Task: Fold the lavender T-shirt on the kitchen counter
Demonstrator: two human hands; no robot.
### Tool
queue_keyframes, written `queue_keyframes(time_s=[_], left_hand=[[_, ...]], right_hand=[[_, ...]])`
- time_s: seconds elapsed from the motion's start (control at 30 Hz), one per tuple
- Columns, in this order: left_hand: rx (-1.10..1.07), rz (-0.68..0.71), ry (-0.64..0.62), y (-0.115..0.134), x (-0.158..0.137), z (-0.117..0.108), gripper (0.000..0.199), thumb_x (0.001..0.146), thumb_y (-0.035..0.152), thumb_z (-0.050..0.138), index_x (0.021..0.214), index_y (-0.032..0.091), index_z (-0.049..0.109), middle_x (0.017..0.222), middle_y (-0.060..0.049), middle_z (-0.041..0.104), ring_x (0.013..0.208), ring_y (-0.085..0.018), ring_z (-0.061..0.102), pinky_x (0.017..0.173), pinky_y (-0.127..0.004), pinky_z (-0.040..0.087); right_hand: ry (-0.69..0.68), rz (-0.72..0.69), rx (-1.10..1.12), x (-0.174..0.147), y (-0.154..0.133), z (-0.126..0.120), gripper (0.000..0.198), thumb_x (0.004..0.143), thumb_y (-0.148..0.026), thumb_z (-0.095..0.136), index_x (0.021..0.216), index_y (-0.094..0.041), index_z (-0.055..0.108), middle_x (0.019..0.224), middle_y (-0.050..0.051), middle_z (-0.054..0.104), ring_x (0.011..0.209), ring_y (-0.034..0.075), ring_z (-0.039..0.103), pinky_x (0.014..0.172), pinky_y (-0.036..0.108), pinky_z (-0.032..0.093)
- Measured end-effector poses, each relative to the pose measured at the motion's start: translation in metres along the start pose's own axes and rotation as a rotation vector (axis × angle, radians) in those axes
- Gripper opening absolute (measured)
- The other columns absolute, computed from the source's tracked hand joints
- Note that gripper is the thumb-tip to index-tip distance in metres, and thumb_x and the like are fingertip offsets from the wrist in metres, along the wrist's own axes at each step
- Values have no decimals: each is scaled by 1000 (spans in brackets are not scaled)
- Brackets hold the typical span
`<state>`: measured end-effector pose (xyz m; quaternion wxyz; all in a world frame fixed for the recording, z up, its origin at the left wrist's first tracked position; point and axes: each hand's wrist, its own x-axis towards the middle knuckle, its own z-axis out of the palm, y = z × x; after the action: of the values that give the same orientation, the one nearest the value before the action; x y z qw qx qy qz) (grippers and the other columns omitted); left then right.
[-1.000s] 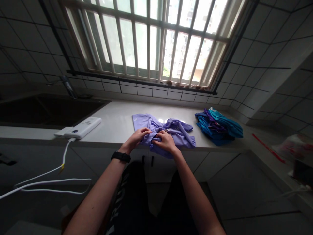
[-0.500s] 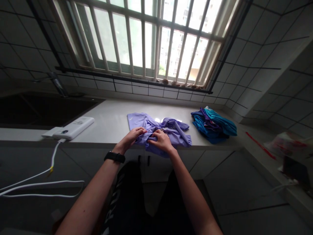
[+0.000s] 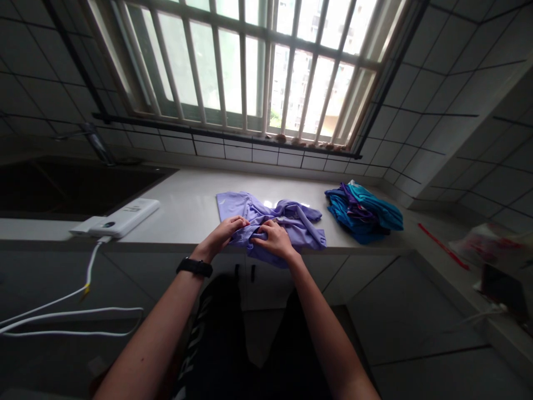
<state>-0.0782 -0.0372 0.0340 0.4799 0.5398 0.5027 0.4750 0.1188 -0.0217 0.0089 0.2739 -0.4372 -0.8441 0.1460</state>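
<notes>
A light purple garment [image 3: 306,236] lies crumpled on the white counter [image 3: 187,200], and part of it hangs over the front edge. Its left end, with a small pale mark, is spread fairly flat. My left hand [image 3: 227,230] pinches a fold of the fabric near the garment's middle. Close beside it, my right hand [image 3: 273,239] grips the bunched cloth, its fingers curled into a fold and partly hidden there. What kind of garment it is, I cannot make out.
Right of the garment sits a pile of blue, teal and purple clothes [image 3: 364,214]. A white power bank [image 3: 125,218] with a cable lies near the front edge at left, beside a dark sink [image 3: 62,186]. A red strip [image 3: 443,247] lies on the right-hand counter.
</notes>
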Motion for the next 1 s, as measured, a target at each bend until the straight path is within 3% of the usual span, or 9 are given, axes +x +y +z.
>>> queue_keyframes(time_s=[0.43,0.87,1.0], left_hand=[[-29,-18,31,-3,2,1,6,60,22,58,66,20,60,80,-3,63,84,-17,57,75,-27,46],[-9,-6,44,-5,4,-1,9,59,25,60,66,20,61,79,-3,64,80,-17,58,72,-27,47],[134,45,0,-4,2,5,20,64,36,71,77,20,70,85,-4,69,85,-22,62,74,-30,48]], right_hand=[[17,-9,-9,0,2,3,25,86,-48,80,98,-26,78,111,3,64,109,22,60,94,36,47],[10,-7,-1,0,2,1,26,86,-50,79,98,-26,78,110,3,64,108,21,60,94,36,47],[2,-6,-11,0,0,2,26,88,-48,78,100,-25,77,112,4,65,108,22,60,94,37,47]])
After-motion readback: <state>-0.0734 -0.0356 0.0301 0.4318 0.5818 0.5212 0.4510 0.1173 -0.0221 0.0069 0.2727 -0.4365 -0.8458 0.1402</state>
